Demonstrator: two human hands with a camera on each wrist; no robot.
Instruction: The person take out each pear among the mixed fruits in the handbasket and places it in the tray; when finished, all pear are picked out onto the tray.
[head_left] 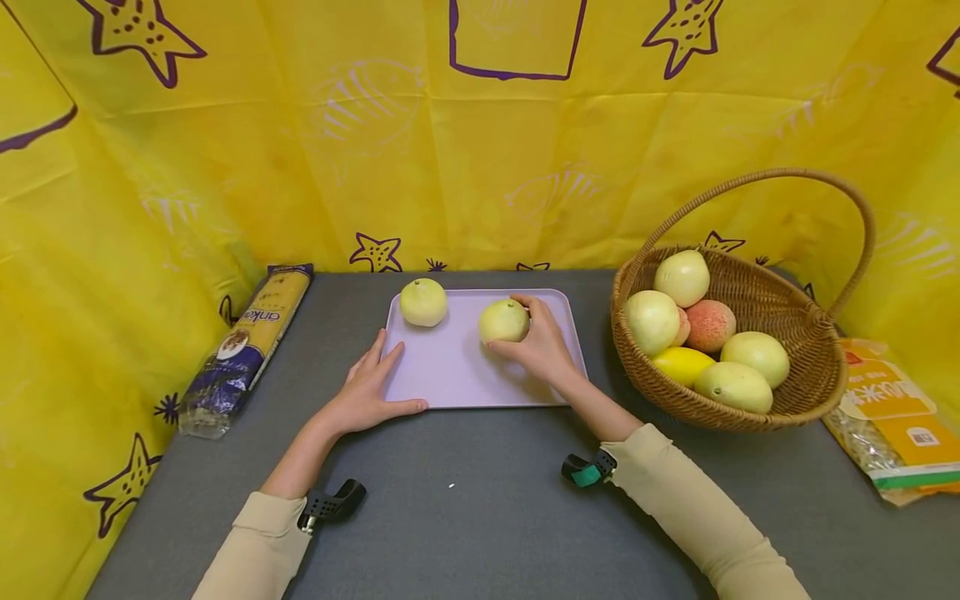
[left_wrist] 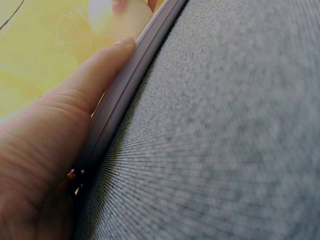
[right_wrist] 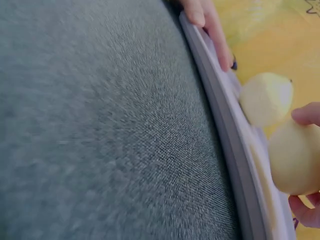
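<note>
A lilac rectangular tray (head_left: 453, 371) lies on the grey table. The left hand (head_left: 365, 398) rests at its front left corner, fingers spread, with the thumb along the front rim. At the tray's back left sits a pale yellow, round pear (head_left: 423, 302). Over the tray's right half the right hand (head_left: 542, 340) holds a second pale yellow pear (head_left: 503, 322), thumb on the near side and fingers on the far side. In the right wrist view that held pear (right_wrist: 295, 157) appears close above the tray; whether it touches is unclear.
At the right stands a wicker basket (head_left: 813, 379) with a tall handle, holding pears, peaches and a yellow fruit (head_left: 682, 365). An orange and clear food bag (head_left: 896, 417) lies beside it. A pasta packet (head_left: 247, 350) lies at the left. Yellow cloth (head_left: 465, 183) hangs behind.
</note>
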